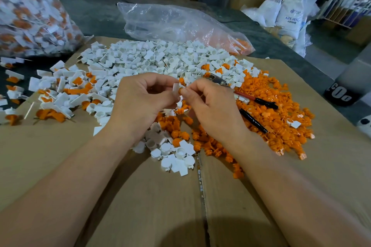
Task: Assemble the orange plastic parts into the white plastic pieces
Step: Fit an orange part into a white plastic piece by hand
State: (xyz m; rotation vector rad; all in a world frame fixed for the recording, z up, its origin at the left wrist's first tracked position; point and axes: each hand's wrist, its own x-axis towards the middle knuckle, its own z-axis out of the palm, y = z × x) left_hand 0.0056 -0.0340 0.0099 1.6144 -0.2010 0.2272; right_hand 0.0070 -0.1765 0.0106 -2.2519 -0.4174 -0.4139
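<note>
Two hands meet above the cardboard surface (140,196). Left hand (140,100) pinches one white piece (175,88); right hand (210,104) pinches one orange part (180,91) against it. Behind lie two loose heaps, white heap (160,60) and orange heap (277,124).

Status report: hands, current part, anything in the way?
Left hand pinches white piece. Right hand holds orange part against it. Black-handled tool lies aside, not blocking.

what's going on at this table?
A person is assembling by hand over a cardboard sheet. The left hand pinches a white piece while the right hand pinches an orange part against it; whether it's seated can't be told. Loose white pieces are heaped behind, orange parts to the right, assembled ones at left.
</note>
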